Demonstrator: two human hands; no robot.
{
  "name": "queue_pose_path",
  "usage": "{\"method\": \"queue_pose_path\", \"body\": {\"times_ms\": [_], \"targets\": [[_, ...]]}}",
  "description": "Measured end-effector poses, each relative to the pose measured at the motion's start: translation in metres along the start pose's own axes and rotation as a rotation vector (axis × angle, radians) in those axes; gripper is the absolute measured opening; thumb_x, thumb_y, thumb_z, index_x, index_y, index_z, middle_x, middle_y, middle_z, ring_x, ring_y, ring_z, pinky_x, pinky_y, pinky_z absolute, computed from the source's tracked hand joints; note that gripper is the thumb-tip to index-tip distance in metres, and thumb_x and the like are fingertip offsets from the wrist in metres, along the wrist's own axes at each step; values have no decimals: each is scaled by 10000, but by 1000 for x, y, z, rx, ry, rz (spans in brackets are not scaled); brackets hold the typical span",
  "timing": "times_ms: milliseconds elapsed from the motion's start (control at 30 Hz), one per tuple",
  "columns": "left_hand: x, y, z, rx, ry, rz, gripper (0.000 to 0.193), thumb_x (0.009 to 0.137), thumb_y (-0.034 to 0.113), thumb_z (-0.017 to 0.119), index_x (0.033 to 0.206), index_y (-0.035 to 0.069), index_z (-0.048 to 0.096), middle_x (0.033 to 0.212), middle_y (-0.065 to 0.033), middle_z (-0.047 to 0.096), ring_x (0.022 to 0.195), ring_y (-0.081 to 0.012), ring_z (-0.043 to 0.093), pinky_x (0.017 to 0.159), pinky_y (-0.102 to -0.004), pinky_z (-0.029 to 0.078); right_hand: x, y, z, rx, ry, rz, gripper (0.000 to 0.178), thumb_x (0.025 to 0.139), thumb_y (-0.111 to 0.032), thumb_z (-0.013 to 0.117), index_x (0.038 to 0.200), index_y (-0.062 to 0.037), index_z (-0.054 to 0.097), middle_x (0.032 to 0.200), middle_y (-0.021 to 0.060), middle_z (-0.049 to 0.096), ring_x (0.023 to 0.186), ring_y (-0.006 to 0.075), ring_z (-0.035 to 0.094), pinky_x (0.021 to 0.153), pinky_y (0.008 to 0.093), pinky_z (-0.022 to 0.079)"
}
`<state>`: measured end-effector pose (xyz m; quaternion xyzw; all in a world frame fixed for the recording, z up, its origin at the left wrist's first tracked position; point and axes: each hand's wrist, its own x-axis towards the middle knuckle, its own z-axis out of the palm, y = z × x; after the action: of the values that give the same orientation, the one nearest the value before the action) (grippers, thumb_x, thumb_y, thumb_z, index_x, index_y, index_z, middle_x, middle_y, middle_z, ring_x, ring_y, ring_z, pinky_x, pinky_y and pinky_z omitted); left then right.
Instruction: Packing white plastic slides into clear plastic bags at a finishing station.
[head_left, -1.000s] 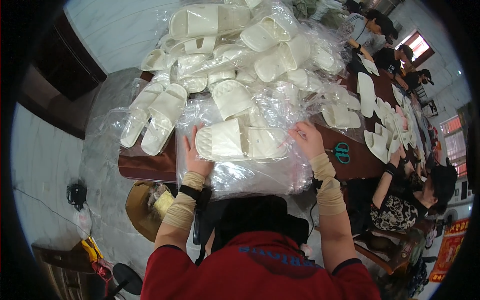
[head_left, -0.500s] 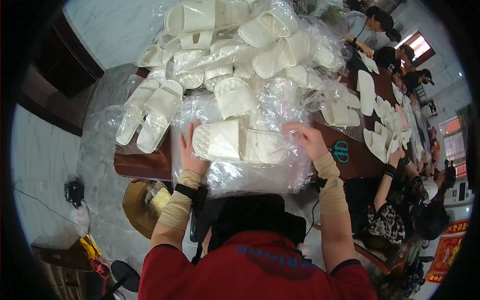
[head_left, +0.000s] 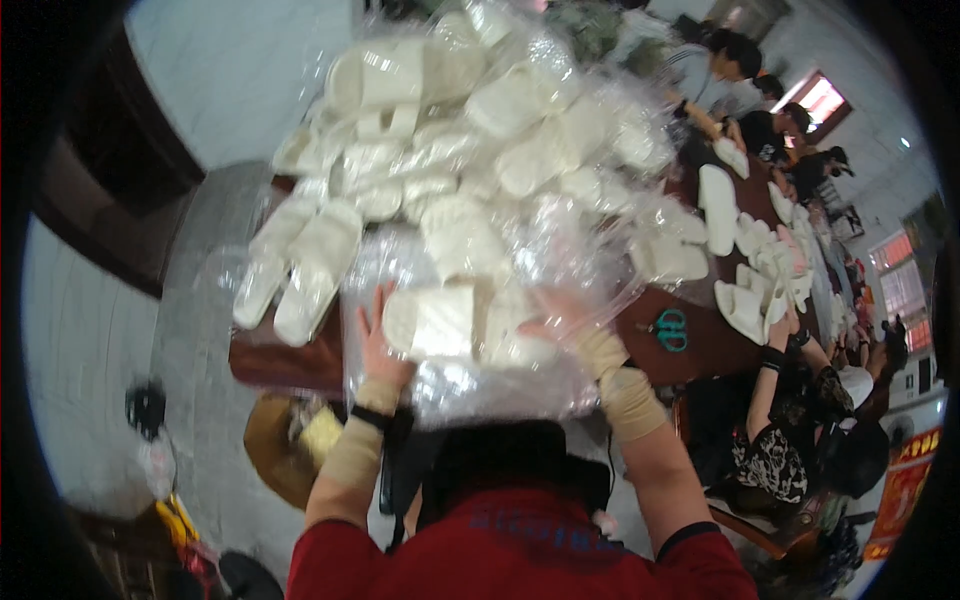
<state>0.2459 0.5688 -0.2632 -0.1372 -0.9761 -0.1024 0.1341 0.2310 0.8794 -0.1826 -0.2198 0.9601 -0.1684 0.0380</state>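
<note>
A white slipper point(head_left: 440, 322) with a quilted insole lies sideways in a clear plastic bag, and part of a second one shows at its right end. My left hand point(head_left: 382, 345) rests at the slipper's left end, fingers spread and open. Over the bag's right end lies my right hand point(head_left: 568, 322), blurred, its fingers stretched apart toward the slippers. Beneath both hands is a stack of clear plastic bags point(head_left: 470, 395). Another bagged slipper point(head_left: 462, 240) sits just beyond.
A heap of bagged white slippers point(head_left: 400, 150) covers the far side. Teal-handled scissors point(head_left: 672, 330) lie on the brown table point(head_left: 640, 355) to the right. Loose white slippers point(head_left: 745, 300) sit near a co-worker's hand. A cardboard box point(head_left: 268, 450) stands on the floor at left.
My right hand has moved left and inward from the bag's right edge onto the bag over the slippers. My left hand stays at the slipper's left end. The whole view has shifted slightly.
</note>
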Motion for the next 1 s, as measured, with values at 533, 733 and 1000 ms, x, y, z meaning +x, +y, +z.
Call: {"method": "queue_pose_path", "body": {"times_ms": [533, 733, 1000], "targets": [[3, -14, 0, -351, 91, -92, 632, 841, 264, 602, 1400, 99, 361, 1494, -94, 294, 1399, -234, 231, 1111, -510, 132, -11, 27, -14, 551, -307, 95, 548, 816, -277, 680, 1247, 19, 513, 1224, 167, 549, 1160, 263, 498, 1038, 359, 344], [-2, -40, -56, -940, 88, -155, 453, 893, 120, 550, 1335, 84, 457, 1440, -94, 388, 1369, -261, 295, 1096, -541, 159, -12, 49, 13, 358, -305, -166, 563, 834, -349, 640, 1286, -45, 500, 1294, 176, 503, 1217, 325, 442, 1045, 378, 311], [-16, -19, -5, -29, -13, -78, 527, 928, 346, 464, 1431, 262, 333, 1517, -31, 250, 1407, -294, 183, 1091, -603, 75, 4, -4, -6, 554, -364, 85, 548, 752, -329, 730, 1188, -43, 561, 1157, 145, 586, 1079, 283, 544, 933, 350, 412]]}}
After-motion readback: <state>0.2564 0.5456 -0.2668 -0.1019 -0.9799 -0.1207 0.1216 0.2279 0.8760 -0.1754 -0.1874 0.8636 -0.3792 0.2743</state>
